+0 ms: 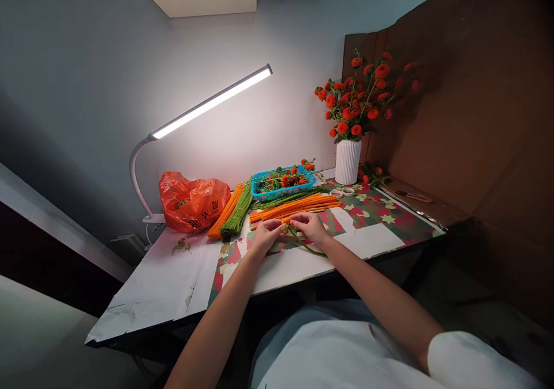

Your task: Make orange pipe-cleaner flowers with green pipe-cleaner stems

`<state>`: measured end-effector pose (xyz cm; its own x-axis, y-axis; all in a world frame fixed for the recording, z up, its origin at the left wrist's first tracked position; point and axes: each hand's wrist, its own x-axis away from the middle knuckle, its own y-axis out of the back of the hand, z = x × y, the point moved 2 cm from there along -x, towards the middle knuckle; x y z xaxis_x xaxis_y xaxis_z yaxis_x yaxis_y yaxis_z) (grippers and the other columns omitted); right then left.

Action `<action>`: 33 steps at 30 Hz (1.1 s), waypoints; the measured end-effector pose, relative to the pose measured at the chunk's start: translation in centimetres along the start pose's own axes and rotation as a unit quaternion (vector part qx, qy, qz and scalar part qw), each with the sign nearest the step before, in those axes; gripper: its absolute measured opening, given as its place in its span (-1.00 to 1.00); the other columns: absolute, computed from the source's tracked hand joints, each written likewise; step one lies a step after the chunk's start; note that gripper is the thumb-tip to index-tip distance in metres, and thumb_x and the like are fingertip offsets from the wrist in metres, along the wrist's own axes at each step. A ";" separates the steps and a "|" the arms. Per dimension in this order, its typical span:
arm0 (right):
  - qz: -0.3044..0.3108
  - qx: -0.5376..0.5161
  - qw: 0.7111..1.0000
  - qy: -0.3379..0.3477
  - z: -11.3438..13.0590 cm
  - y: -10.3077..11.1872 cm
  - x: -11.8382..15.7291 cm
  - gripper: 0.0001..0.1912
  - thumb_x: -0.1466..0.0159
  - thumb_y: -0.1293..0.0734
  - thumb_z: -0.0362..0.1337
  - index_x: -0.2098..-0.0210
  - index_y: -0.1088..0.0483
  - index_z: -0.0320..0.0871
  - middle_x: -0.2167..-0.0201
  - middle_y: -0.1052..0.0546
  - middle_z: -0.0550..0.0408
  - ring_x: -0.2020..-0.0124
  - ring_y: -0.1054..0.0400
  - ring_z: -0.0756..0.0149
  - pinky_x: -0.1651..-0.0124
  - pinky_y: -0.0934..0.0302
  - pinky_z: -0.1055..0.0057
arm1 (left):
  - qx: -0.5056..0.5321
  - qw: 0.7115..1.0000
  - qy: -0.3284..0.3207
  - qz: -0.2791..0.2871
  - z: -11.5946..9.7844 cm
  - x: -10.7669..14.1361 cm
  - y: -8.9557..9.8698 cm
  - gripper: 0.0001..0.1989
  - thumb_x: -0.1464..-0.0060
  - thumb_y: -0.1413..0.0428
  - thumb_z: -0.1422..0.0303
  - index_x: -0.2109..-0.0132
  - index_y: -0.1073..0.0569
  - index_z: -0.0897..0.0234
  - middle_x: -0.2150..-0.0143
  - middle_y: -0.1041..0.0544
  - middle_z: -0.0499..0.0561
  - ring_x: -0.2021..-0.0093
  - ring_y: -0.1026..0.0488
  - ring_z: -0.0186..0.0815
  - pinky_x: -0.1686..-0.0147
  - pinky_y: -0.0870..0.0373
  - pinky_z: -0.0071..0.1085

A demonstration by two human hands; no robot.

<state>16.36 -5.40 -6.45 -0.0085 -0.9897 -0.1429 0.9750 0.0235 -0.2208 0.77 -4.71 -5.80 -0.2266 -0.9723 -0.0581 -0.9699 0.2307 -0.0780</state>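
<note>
Near the front of the table my left hand (266, 235) and my right hand (312, 227) meet, fingers pinched around a small orange pipe-cleaner flower (286, 220). From it a green stem (303, 245) curves down to the right, beneath my right hand. My fingertips partly cover the flower. Just beyond my hands lies a spread of loose orange pipe cleaners (298, 204), with green pipe cleaners (288, 198) behind them. To the left are a bundled green lot (237, 216) and a bundled orange lot (225, 213).
A blue basket (281, 194) of finished orange flowers stands at the back. A white ribbed vase (347, 163) holds a tall bouquet (355, 100). Also around are an orange plastic bag (190, 204), a lit lamp (212, 103), tape rolls (347, 191) and a brown cardboard wall (467, 100).
</note>
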 end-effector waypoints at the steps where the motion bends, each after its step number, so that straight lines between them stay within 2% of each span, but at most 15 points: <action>1: 0.002 -0.002 1.000 -0.003 0.0 0.0 0.0 -0.68 0.16 -0.51 -0.15 0.45 -0.52 -0.19 0.47 -0.56 0.08 0.42 -0.41 0.33 0.36 -0.27 0.41 | 0.002 1.000 0.002 0.005 0.0 0.0 0.0 -0.59 0.38 -0.39 0.18 0.37 -0.54 0.35 0.49 -0.55 -0.03 0.51 -0.46 -0.37 0.45 -0.47 -0.44; 8: 0.038 -0.048 0.997 -0.043 -0.1 0.0 0.0 -0.65 0.19 -0.53 -0.12 0.47 -0.51 -0.21 0.52 -0.54 0.11 0.48 -0.39 0.38 0.39 -0.27 0.43 | 0.014 0.999 0.013 0.040 0.0 -0.2 0.3 -0.60 0.38 -0.39 0.19 0.41 -0.53 0.38 0.52 -0.52 -0.03 0.56 -0.42 -0.43 0.48 -0.41 -0.49; 12: 0.042 -0.071 0.995 -0.064 -0.1 0.1 0.0 -0.62 0.23 -0.55 -0.11 0.48 -0.50 -0.20 0.53 -0.54 0.10 0.51 -0.39 0.39 0.40 -0.30 0.43 | 0.027 0.999 0.018 0.033 0.2 -0.4 0.3 -0.58 0.37 -0.38 0.16 0.40 -0.51 0.38 0.51 -0.51 -0.03 0.55 -0.43 -0.42 0.46 -0.42 -0.47; 17: 0.026 -0.067 0.996 -0.051 0.0 0.1 0.0 -0.65 0.22 -0.55 -0.15 0.48 -0.50 -0.20 0.52 -0.54 0.13 0.51 -0.38 0.43 0.42 -0.27 0.48 | 0.040 0.999 0.015 0.012 0.2 -0.4 0.1 -0.55 0.35 -0.38 0.16 0.31 -0.51 0.35 0.47 -0.51 -0.05 0.52 -0.44 -0.42 0.44 -0.43 -0.47; 22: 0.026 -0.058 0.997 -0.043 0.0 0.0 -0.1 -0.64 0.25 -0.56 -0.17 0.49 -0.49 -0.21 0.53 -0.53 0.15 0.53 -0.36 0.46 0.46 -0.24 0.52 | 0.040 0.999 0.016 0.015 -0.1 -0.1 0.0 -0.58 0.39 -0.40 0.22 0.34 -0.54 0.37 0.46 -0.55 -0.04 0.53 -0.43 -0.45 0.46 -0.42 -0.52; 27: 0.053 -0.061 0.995 -0.054 -0.3 0.2 -0.1 -0.60 0.24 -0.57 -0.12 0.48 -0.48 -0.19 0.50 -0.55 0.08 0.49 -0.43 0.36 0.40 -0.32 0.43 | 0.060 0.997 0.028 0.035 -0.1 -0.1 -0.1 -0.63 0.37 -0.40 0.25 0.41 -0.51 0.38 0.49 -0.52 -0.03 0.53 -0.44 -0.43 0.46 -0.42 -0.50; 30: 0.060 -0.046 0.996 -0.047 -0.4 0.2 -0.2 -0.62 0.17 -0.55 -0.09 0.46 -0.47 -0.19 0.49 -0.56 0.03 0.48 -0.44 0.31 0.39 -0.35 0.38 | 0.078 0.995 0.042 0.036 0.1 -0.3 0.0 -0.63 0.34 -0.39 0.29 0.33 -0.51 0.37 0.46 -0.54 0.00 0.52 -0.46 -0.41 0.46 -0.43 -0.49; 33: 0.036 -0.019 0.999 -0.010 -0.3 0.2 -0.2 -0.62 0.12 -0.52 -0.07 0.41 -0.46 -0.17 0.47 -0.54 0.07 0.44 -0.43 0.31 0.34 -0.34 0.35 | 0.100 0.994 0.035 0.007 0.2 -0.7 0.4 -0.61 0.25 -0.36 0.31 0.21 -0.49 0.31 0.38 -0.56 0.01 0.50 -0.48 -0.43 0.44 -0.45 -0.50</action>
<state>16.45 -5.16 -6.79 0.0659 -0.9878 -0.1414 0.9640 0.0996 -0.2464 0.60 -3.93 -6.03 -0.2519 -0.9677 0.0084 -0.9313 0.2400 -0.2740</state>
